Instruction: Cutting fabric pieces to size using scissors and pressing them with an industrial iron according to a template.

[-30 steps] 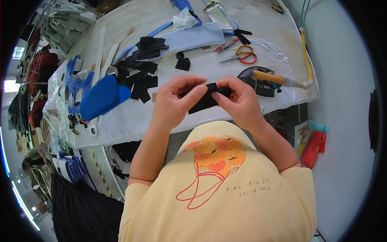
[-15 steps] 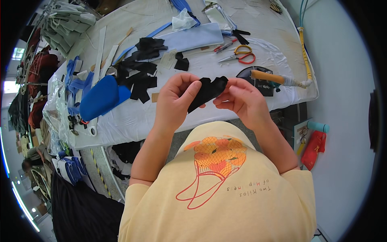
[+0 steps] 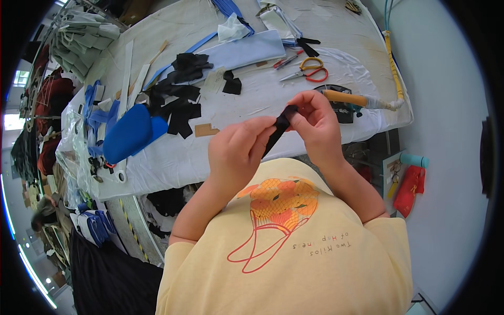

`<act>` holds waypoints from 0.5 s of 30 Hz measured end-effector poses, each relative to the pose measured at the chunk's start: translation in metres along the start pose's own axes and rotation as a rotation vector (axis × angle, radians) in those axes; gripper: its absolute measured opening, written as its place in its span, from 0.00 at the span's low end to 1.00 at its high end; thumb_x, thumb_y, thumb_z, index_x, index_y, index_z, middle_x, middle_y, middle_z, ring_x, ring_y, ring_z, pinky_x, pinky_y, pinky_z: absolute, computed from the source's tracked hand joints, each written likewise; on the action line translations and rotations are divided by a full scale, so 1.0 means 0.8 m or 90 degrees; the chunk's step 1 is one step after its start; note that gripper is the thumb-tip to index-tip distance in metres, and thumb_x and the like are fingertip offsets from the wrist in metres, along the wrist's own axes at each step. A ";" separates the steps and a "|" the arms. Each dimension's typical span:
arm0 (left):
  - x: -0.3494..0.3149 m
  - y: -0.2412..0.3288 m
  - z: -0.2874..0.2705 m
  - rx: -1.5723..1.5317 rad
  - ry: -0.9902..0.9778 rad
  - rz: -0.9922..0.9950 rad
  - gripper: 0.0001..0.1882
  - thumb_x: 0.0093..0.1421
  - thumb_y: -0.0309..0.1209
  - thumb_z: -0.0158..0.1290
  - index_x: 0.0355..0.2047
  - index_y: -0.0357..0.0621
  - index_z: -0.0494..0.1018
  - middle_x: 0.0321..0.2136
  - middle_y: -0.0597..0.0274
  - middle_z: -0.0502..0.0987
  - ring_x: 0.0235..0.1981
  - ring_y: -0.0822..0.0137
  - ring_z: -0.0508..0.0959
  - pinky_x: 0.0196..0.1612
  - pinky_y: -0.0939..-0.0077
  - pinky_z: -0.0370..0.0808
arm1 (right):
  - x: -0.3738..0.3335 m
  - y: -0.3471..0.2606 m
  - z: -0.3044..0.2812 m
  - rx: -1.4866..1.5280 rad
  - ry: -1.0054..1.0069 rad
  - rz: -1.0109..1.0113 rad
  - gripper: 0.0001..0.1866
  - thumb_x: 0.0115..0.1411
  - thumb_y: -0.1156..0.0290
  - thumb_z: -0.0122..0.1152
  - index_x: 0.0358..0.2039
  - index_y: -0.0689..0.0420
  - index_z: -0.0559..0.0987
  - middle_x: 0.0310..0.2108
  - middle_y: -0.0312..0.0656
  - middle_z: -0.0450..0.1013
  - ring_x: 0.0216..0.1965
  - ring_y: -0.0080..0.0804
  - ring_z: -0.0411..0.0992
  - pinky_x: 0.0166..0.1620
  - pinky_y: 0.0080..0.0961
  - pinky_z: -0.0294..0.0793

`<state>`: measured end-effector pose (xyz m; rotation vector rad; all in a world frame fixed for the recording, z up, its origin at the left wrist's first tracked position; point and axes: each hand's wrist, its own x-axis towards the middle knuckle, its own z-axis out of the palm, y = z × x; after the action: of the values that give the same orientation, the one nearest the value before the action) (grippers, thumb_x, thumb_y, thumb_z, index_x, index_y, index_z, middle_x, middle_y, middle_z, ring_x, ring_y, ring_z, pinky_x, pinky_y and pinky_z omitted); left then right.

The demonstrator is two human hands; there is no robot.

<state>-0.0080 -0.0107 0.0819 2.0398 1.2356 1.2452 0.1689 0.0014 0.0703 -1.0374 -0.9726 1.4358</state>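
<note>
Between my two hands, in front of my chest and over the table's near edge, is a small piece of black fabric (image 3: 275, 135). My left hand (image 3: 239, 149) pinches its left side, and most of the piece lies behind those fingers. My right hand (image 3: 316, 123) grips the upper corner between thumb and fingers. More black fabric pieces (image 3: 182, 113) lie in a loose heap on the table to the left, and a single black piece (image 3: 231, 84) lies just beyond my hands. A brown cardboard template (image 3: 206, 130) rests near my left hand.
Scissors (image 3: 310, 71) with red and yellow handles lie beyond my right hand. Nearer is an iron (image 3: 341, 100) with a wooden handle. Blue panels (image 3: 128, 134) and a clear plastic bag (image 3: 73, 139) sit at the left of the white-covered table (image 3: 163, 176). A light-blue fabric strip (image 3: 247, 51) lies farther back.
My left hand has turned over and moved right, closer to my right hand. The black fabric is now folded narrower and more hidden. The cardboard template shows more fully.
</note>
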 end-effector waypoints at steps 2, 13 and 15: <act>0.000 0.000 0.002 0.044 0.018 0.087 0.09 0.56 0.23 0.60 0.38 0.45 0.77 0.30 0.56 0.81 0.22 0.59 0.78 0.25 0.71 0.72 | -0.002 0.000 0.004 -0.042 0.012 -0.068 0.11 0.60 0.82 0.55 0.44 0.62 0.71 0.38 0.39 0.73 0.37 0.21 0.74 0.40 0.21 0.80; 0.002 -0.007 0.001 -0.546 0.042 -0.295 0.08 0.66 0.23 0.51 0.45 0.37 0.68 0.33 0.56 0.80 0.26 0.68 0.82 0.25 0.82 0.76 | -0.015 -0.014 -0.001 0.151 -0.062 0.071 0.13 0.64 0.77 0.58 0.48 0.65 0.73 0.40 0.46 0.76 0.38 0.29 0.78 0.41 0.26 0.81; 0.001 -0.006 0.001 -0.542 0.040 -0.288 0.08 0.66 0.23 0.51 0.45 0.37 0.68 0.33 0.56 0.80 0.26 0.67 0.82 0.23 0.82 0.76 | -0.014 -0.011 0.001 0.135 -0.054 0.073 0.13 0.64 0.74 0.59 0.47 0.65 0.73 0.38 0.44 0.77 0.36 0.28 0.78 0.40 0.25 0.81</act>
<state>-0.0091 -0.0075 0.0783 1.0543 0.8842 1.2971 0.1711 -0.0092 0.0802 -0.8929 -0.8110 1.6499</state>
